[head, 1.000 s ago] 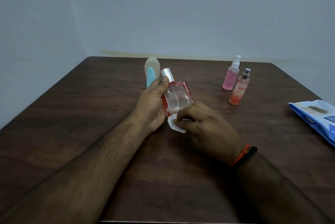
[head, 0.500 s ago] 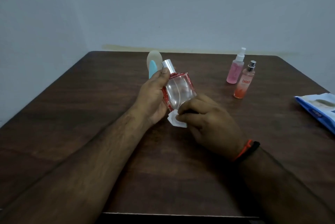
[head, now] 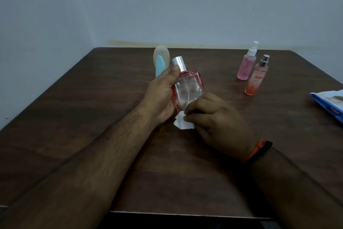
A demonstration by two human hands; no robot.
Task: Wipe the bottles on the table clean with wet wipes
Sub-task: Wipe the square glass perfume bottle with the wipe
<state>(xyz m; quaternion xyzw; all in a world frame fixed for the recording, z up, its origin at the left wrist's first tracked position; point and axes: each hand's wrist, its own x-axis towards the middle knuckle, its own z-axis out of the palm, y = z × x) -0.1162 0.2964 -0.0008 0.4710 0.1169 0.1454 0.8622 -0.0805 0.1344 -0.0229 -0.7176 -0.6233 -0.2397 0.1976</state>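
My left hand (head: 160,97) has its fingers curled round the square perfume bottle (head: 188,89), thumb lying up along the near edge toward the silver cap, so the bottle is held off the table (head: 92,117), tilted with its cap leaning away and to the left. My right hand (head: 213,123) is bunched at the bottle's lower corner, fingers (head: 196,104) drawn together and pinching a crumpled white wet wipe (head: 182,123) against the glass; a wad of the wipe sticks out below my fingertips, between the two hands. The bottle is clear glass with red edging, and I can see through it to the fingers behind. On my right wrist sits a black and orange wristband (head: 259,150). Just behind my left hand, partly hidden by it, stands a frosted oval bottle with a blue insert (head: 161,60), upright on the table. Well off to the right, toward the far edge, stand two slim spray bottles just beside each other: a pink spray bottle (head: 246,67) with a white nozzle, and nearer to me an orange spray bottle (head: 257,78) with a silver nozzle and red lettering. At the far right edge of my view lies the blue and white wipes packet (head: 330,104), flat on the wood and cut off by the frame. Both forearms reach in from the bottom over the dark wooden tabletop.
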